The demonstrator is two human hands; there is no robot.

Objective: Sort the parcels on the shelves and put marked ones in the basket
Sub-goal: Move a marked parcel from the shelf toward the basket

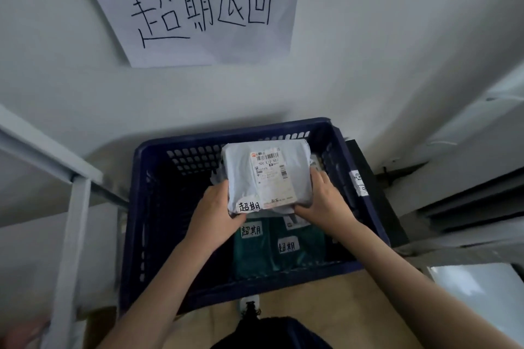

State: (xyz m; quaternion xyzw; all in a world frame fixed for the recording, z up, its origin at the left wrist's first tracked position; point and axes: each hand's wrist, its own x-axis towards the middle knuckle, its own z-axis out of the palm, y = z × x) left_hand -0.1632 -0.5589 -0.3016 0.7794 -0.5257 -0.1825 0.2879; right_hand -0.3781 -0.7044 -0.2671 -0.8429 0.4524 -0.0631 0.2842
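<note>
Floor: tan, carries the basket

Dark blue slotted basket sits directly on the floor, against the white wall. Grey metal shelf frame stands left of the basket; dark unit just right of it.

A white paper sign with black handwritten characters is stuck on the pale grey wall, above brown cardboard on the floor.

Fine print on the grey parcel's shipping label unreadable; green parcels beneath partly hidden.
</note>
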